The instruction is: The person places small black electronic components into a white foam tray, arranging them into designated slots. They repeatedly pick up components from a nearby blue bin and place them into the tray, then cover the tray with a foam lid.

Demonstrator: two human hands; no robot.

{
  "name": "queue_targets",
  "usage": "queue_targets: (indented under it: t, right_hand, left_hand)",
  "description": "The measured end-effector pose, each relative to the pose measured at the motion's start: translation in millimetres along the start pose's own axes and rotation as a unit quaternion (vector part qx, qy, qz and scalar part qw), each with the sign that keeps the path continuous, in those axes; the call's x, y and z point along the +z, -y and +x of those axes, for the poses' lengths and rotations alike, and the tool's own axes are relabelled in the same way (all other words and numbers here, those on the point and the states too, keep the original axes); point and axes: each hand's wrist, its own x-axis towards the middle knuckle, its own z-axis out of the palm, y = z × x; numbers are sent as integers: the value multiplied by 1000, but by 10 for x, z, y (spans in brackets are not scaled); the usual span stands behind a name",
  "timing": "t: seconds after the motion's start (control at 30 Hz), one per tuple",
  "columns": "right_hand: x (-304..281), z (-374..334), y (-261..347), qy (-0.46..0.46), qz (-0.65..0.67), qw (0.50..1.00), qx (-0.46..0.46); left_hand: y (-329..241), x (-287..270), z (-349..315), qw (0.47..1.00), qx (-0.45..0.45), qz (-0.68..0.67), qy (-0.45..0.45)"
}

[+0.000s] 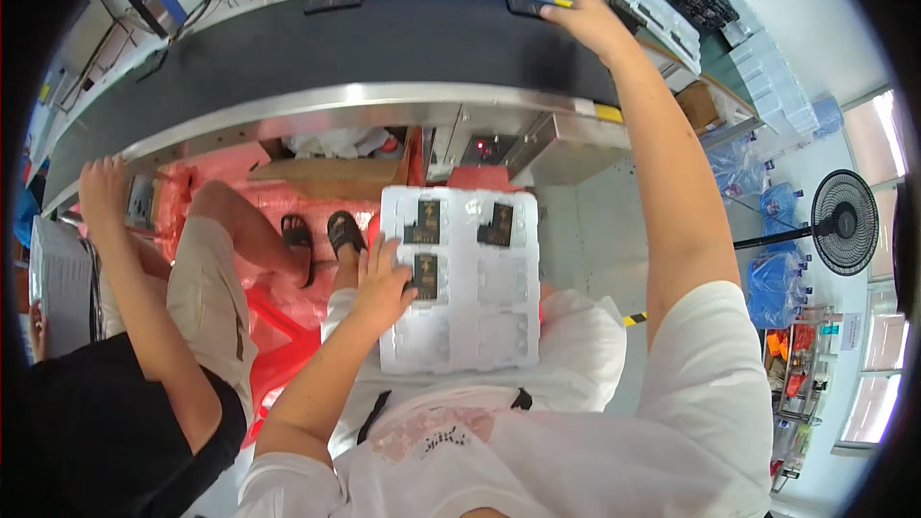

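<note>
Tray (464,278), white, lies on the lap (587,331), holding three black parts (500,223); left hand (386,286) touches its left side, grip indeterminable. Right hand (589,23), fingers spread, adjoins a black block (523,5) on the conveyor belt (403,50).

White tray (463,321) (three black parts (428,222) inside)

The head camera, the left one of a side-by-side pair, looks steeply down and forward from above the wearer's white shirt (566,456), which looms very near along the bottom of the frame. The white tray (464,326) sits at the centre, close below; the conveyor belt (413,50) bows across the top, farther off. The fisheye reaches sideways too, laying a fan (845,221) on its side at far right.
</note>
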Motion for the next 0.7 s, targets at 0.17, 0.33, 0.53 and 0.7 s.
queue_targets:
  t: [0.17,0.33,0.53,0.7]
  right_hand:
    - [-157,350,20,323,-182,924,88]
    - [-307,355,-964,206,-59,973,86]
    - [-662,-716,299,-43,232,960,152]
    - [-619,-1970,514,289,275,915,67]
  left_hand:
    - [24,-2,-15,999,-10,-40,32]
    - [-218,82,-74,996,-74,-36,-40]
    - [-132,148,-186,991,-94,-70,-70]
    - [-229,179,-115,986,-117,-85,-85]
